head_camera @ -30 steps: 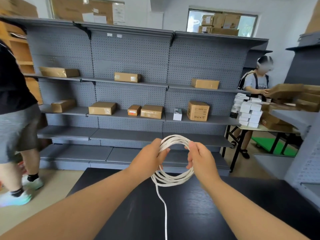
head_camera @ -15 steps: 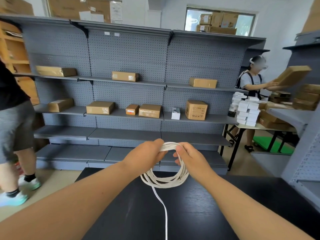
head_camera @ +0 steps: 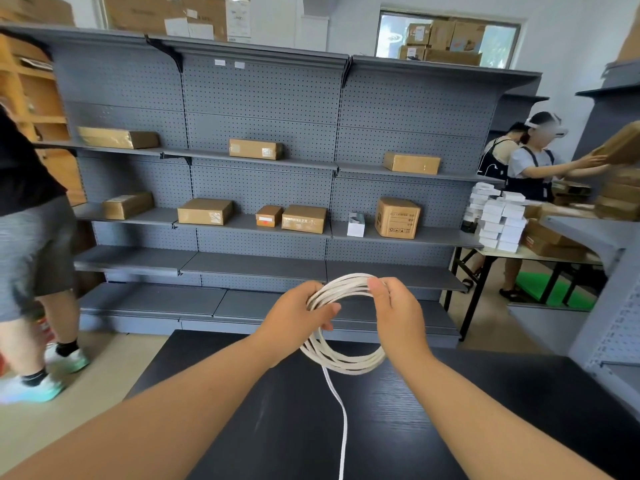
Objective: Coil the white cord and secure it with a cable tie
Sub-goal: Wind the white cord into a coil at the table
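Observation:
The white cord (head_camera: pixel 341 362) hangs as a round coil of several loops in the air above the black table (head_camera: pixel 450 410). My left hand (head_camera: pixel 298 315) grips the coil's left side, fingers curled round the strands. At the top right of the coil my right hand (head_camera: pixel 394 306) pinches the strands between thumb and fingers. A loose tail of the cord drops from the coil's bottom and runs down across the table to the frame's lower edge. No cable tie is in view.
Grey pegboard shelving (head_camera: pixel 263 161) with several cardboard boxes stands behind the table. A person in grey shorts (head_camera: pixel 31 244) walks at the left. Two people (head_camera: pixel 533 164) handle boxes at a folding table (head_camera: pixel 540 254) on the right. A grey shelf unit (head_camera: pixel 609 306) flanks the table's right side.
The coil has opened from a flattened bunch into a wider ring. My right hand has moved right and up along the loop; my left hand has kept its hold.

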`<state>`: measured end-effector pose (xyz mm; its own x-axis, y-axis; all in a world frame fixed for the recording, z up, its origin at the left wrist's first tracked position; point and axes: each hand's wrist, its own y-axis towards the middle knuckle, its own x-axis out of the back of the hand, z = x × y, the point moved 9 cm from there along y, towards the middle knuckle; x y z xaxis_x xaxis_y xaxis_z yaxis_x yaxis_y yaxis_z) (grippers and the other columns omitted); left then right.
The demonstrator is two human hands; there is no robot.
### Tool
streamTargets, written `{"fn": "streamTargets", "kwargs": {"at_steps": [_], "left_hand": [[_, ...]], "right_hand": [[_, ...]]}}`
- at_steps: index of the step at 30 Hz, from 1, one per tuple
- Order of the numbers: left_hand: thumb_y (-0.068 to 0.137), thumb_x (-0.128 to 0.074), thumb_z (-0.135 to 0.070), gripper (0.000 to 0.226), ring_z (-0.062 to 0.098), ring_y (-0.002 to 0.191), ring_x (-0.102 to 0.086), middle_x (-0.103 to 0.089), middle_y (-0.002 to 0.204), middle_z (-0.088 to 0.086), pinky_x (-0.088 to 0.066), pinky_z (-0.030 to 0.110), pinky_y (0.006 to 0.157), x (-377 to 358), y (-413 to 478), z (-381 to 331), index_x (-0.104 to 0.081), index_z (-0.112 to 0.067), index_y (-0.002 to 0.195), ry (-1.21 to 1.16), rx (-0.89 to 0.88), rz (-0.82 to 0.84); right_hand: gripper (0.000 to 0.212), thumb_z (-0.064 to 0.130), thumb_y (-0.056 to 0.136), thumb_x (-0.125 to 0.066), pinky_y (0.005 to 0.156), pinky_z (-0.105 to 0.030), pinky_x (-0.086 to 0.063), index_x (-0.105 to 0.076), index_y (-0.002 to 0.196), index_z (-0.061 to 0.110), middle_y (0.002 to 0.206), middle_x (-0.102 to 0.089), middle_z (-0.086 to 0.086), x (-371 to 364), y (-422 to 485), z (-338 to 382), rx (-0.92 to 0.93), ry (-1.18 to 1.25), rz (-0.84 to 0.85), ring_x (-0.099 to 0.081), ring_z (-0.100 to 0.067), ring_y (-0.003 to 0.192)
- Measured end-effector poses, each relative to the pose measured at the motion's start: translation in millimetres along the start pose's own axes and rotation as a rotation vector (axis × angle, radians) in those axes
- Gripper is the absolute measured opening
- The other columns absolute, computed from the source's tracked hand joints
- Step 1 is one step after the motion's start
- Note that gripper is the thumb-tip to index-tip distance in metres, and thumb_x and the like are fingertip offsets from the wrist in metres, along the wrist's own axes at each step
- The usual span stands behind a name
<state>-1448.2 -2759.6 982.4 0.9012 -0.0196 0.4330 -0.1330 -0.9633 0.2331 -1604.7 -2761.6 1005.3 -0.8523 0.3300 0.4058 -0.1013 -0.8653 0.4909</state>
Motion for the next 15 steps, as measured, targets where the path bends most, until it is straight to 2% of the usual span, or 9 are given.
{"fn": "streamTargets", "kwargs": {"at_steps": [3, 6, 8, 10, 12, 15], "left_hand": [[0.093, -0.054, -0.027, 0.006, 0.002, 0.061, -0.063, -0.062, 0.066, -0.002, -0.044, 0.024, 0.062, -1, -2, -2, -0.055, -0.022, 0.091, 0.007, -0.011, -0.012], [0.095, -0.049, -0.029, 0.011, -0.001, 0.044, -0.053, -0.057, 0.061, -0.002, -0.042, 0.016, 0.049, -1, -1, -4, -0.054, -0.02, 0.099, 0.118, -0.033, -0.021], [0.096, -0.047, -0.031, 0.013, 0.001, 0.043, -0.051, -0.056, 0.059, -0.003, -0.04, 0.012, 0.046, 1, 1, -6, -0.052, -0.021, 0.103, 0.235, -0.05, -0.028], [0.096, -0.045, -0.032, 0.017, 0.004, 0.047, -0.051, -0.055, 0.062, -0.004, -0.04, 0.015, 0.048, 3, 3, -9, -0.052, -0.02, 0.106, 0.345, -0.074, -0.035], [0.096, -0.046, -0.032, 0.019, 0.01, 0.055, -0.051, -0.053, 0.069, -0.003, -0.039, 0.021, 0.052, 4, 4, -14, -0.053, -0.017, 0.106, 0.457, -0.117, -0.033], [0.096, -0.047, -0.032, 0.022, 0.016, 0.068, -0.049, -0.056, 0.081, 0.001, -0.036, 0.027, 0.06, 1, 6, -23, -0.054, -0.013, 0.102, 0.603, -0.204, -0.006]], "right_hand": [[0.029, 0.036, 0.096, -0.04, 0.06, -0.019, -0.036, -0.056, 0.084, 0.015, 0.069, -0.052, 0.008, 0, -1, -6, -0.046, 0.064, -0.013, -0.047, -0.005, 0.066], [0.032, 0.041, 0.095, -0.038, 0.06, -0.028, -0.037, -0.056, 0.08, 0.02, 0.063, -0.048, 0.007, -7, -3, -17, -0.137, 0.17, 0.048, -0.044, -0.011, 0.059], [0.034, 0.043, 0.096, -0.036, 0.056, -0.033, -0.039, -0.056, 0.081, 0.02, 0.065, -0.05, 0.001, -15, -6, -24, -0.23, 0.248, 0.151, -0.044, -0.014, 0.053], [0.032, 0.043, 0.096, -0.036, 0.059, -0.038, -0.046, -0.058, 0.091, 0.021, 0.076, -0.058, -0.002, -19, -9, -24, -0.261, 0.27, 0.239, -0.05, -0.015, 0.051], [0.023, 0.041, 0.096, -0.038, 0.07, -0.041, -0.052, -0.057, 0.096, 0.027, 0.09, -0.062, 0.001, -19, -8, -19, -0.208, 0.234, 0.272, -0.06, -0.015, 0.06], [0.019, 0.037, 0.095, -0.041, 0.083, -0.03, -0.048, -0.053, 0.107, 0.029, 0.101, -0.061, 0.005, -21, -6, -7, -0.074, 0.126, 0.299, -0.061, -0.014, 0.091]]}}
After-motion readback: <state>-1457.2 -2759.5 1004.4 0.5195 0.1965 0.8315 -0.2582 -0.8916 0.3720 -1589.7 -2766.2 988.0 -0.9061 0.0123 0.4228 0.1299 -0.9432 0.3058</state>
